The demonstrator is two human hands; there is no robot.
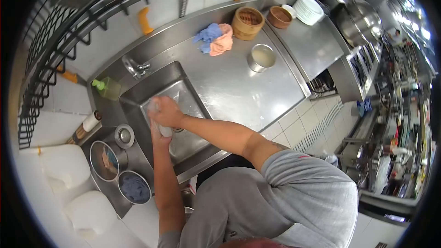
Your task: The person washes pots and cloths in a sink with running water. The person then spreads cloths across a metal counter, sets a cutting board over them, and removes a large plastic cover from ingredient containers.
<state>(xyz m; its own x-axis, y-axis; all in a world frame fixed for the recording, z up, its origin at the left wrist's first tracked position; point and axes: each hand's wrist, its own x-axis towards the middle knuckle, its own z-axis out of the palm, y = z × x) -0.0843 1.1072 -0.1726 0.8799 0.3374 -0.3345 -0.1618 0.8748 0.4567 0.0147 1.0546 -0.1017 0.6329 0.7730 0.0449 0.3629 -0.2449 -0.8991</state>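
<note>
Over the metal sink [190,96], my two hands are together. My right hand [169,111] is curled over my left hand [159,133], with the fingers of both closed in and partly hidden. Something whitish and shiny [165,131] shows at and between them; whether it is suds or an object I cannot tell. Behind the hands, the faucet [134,67] rises at the sink's back edge. A clear bottle with a green pump [109,88] stands left of it.
On the steel counter are blue and pink cloths [220,40], a bamboo steamer [248,24] and a metal container of cloudy liquid [262,58]. White plates [308,10] are stacked farther right. Pots [105,160] stand left of the sink, beside white jugs [69,165]. A black wire rack [98,11] hangs overhead.
</note>
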